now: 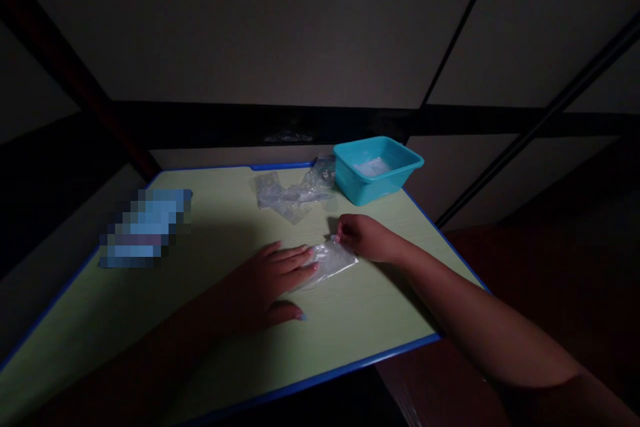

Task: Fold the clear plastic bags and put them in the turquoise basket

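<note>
A small clear plastic bag [331, 261] lies flat on the pale green table [225, 363]. Across its left part rests my left hand [273, 285], palm down with the fingers stretched out and the thumb apart. My right hand [364, 237] is at the bag's far right edge, with thumb and fingertips pinched together. Between those fingertips the bag's edge seems to be caught, though the fingers partly hide it. Whether anything lies inside the bag is hard to make out in the dim light.
Behind my hands lies crumpled clear plastic wrapping [295, 197]. A turquoise plastic basin [357, 185] with something whitish inside stands at the back right corner. At the left edge is a blurred-out flat device [150, 227]. Dark panels rise behind the table.
</note>
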Demonstrator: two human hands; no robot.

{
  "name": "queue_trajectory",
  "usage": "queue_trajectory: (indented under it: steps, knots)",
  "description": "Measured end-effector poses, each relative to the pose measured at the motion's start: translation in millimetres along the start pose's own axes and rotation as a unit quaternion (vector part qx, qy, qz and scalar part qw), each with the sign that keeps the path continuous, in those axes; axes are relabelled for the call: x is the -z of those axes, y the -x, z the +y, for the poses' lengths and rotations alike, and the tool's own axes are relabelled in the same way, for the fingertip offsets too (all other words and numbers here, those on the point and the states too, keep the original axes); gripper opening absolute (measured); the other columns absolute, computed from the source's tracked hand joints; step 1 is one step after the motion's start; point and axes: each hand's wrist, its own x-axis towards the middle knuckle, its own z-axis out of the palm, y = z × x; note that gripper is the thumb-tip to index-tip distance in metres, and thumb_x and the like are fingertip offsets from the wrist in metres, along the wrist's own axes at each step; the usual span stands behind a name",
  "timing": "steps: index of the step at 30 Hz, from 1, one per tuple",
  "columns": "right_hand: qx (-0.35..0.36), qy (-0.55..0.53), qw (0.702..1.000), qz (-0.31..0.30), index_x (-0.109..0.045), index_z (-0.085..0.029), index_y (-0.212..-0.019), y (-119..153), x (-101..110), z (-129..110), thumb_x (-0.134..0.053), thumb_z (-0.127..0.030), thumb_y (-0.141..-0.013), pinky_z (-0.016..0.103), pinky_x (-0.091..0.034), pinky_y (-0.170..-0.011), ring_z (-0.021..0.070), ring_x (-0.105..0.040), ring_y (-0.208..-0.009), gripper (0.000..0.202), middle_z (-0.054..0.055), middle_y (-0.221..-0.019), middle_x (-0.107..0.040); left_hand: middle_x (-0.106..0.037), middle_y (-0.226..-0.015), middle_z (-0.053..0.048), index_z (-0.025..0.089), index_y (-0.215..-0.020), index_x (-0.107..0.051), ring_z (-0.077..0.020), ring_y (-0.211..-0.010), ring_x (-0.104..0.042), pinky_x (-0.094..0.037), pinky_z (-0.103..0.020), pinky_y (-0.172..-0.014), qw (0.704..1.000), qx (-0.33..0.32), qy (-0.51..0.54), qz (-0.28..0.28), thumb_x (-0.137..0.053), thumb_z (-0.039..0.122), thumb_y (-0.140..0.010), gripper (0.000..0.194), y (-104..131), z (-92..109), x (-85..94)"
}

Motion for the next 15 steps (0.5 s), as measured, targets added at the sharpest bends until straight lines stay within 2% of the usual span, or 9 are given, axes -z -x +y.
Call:
queue_trajectory:
  steps: [3, 6, 8, 10, 13, 15]
  knots:
    - [-0.020, 0.060, 0.998, 0.011, -0.060, -0.013, -0.082, 2.9, 1.0, -7.0, -0.060, -0.018, -0.084, 0.022, -0.033, -0.054, 0.0112, -0.049, -0.060, 0.005, 0.003, -0.070, -0.061, -0.035, -0.151, -0.017, 0.021, -0.144, -0.040, -0.0350, -0.136, -0.037, -0.027, -0.057, -0.109, 0.998, -0.016, -0.034, 0.049, -0.043, 0.060, -0.091, 0.067, 1.6, -0.2, -3.7]
    - [-0.043, 0.085, 0.995, -0.017, -0.063, -0.010, -0.093, 5.4, 6.3, -12.7, -0.068, -0.018, -0.079, 0.021, -0.034, -0.054, 0.0120, -0.054, -0.064, 0.018, 0.006, -0.078, -0.066, -0.040, -0.148, -0.017, 0.021, -0.141, -0.044, -0.0356, -0.135, -0.038, -0.028, -0.058, -0.108, 0.993, -0.038, -0.050, 0.098, -0.042, 0.059, -0.092, 0.062, 2.7, -1.4, -7.1]
    - [-0.059, 0.093, 0.993, -0.042, -0.064, -0.009, -0.090, 5.5, 9.7, -13.8, -0.072, -0.018, -0.075, 0.020, -0.035, -0.053, 0.0125, -0.055, -0.064, 0.020, 0.007, -0.079, -0.066, -0.045, -0.144, -0.016, 0.020, -0.137, -0.048, -0.0342, -0.133, -0.040, -0.029, -0.055, -0.108, 0.991, -0.056, -0.042, 0.113, -0.043, 0.057, -0.092, 0.058, 2.5, -2.0, -8.2]
    - [-0.075, 0.064, 0.992, -0.082, -0.063, -0.009, -0.083, 4.7, 12.2, -12.7, -0.071, -0.022, -0.076, 0.021, -0.035, -0.050, 0.0123, -0.055, -0.058, 0.016, 0.005, -0.070, -0.065, -0.051, -0.137, -0.016, 0.018, -0.132, -0.052, -0.0322, -0.128, -0.044, -0.034, -0.051, -0.106, 0.989, -0.069, -0.027, 0.126, -0.044, 0.055, -0.092, 0.055, 1.5, -1.9, -8.2]
    - [-0.082, -0.015, 0.988, -0.134, -0.061, -0.011, -0.073, 3.8, 14.2, -9.8, -0.067, -0.028, -0.080, 0.021, -0.038, -0.047, 0.0116, -0.054, -0.049, 0.019, 0.001, -0.057, -0.058, -0.056, -0.125, -0.016, 0.015, -0.125, -0.055, -0.0298, -0.117, -0.050, -0.042, -0.047, -0.099, 0.988, -0.058, -0.014, 0.141, -0.046, 0.052, -0.093, 0.049, -1.0, -0.2, -6.7]
    - [-0.073, -0.035, 0.987, -0.139, -0.059, -0.012, -0.070, 3.7, 14.8, -8.9, -0.066, -0.029, -0.080, 0.021, -0.039, -0.046, 0.0113, -0.054, -0.048, 0.021, -0.001, -0.054, -0.055, -0.057, -0.122, -0.015, 0.015, -0.123, -0.055, -0.0294, -0.112, -0.052, -0.043, -0.046, -0.096, 0.987, -0.051, -0.016, 0.149, -0.047, 0.051, -0.092, 0.048, -2.8, 1.3, -5.4]
